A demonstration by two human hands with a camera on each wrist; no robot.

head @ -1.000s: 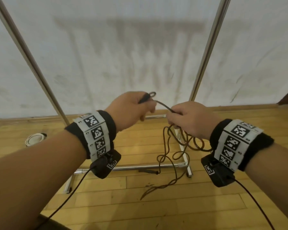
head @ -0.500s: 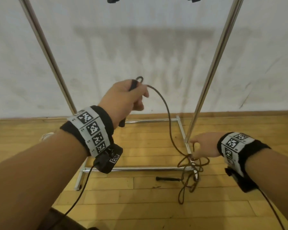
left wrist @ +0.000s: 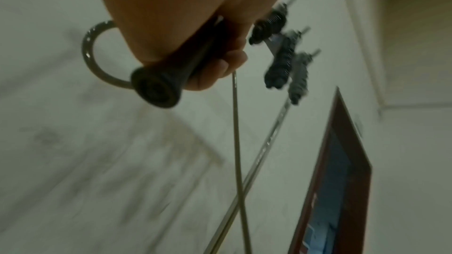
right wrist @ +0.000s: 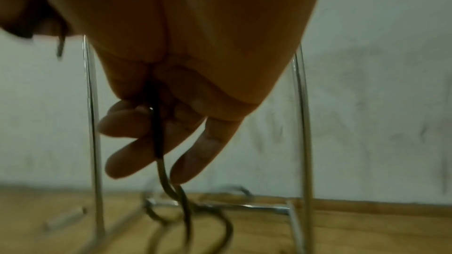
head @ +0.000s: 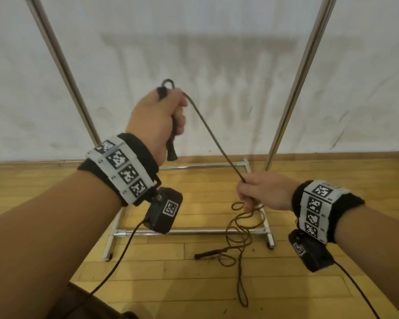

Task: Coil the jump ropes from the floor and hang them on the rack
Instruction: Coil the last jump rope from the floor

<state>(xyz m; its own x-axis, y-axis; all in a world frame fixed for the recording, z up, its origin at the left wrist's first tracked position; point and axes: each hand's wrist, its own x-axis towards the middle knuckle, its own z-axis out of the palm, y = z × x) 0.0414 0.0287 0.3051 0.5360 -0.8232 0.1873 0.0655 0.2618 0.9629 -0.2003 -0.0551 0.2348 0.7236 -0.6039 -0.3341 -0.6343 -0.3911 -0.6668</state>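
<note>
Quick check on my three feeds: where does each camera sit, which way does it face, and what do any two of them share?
Head: worn on the head, facing forward and down at the rack and floor; shows both forearms, left hand and right hand.
Left wrist: along the left hand, facing up past the gripped handle to the wall.
Right wrist: along the right hand's fingers, toward the rack base.
Shared: the rope appears in all three.

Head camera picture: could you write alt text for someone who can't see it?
A left hand grips a jump rope's handle while the right hand pinches its cord; the rest lies tangled on the wooden floor by a metal rack.
</note>
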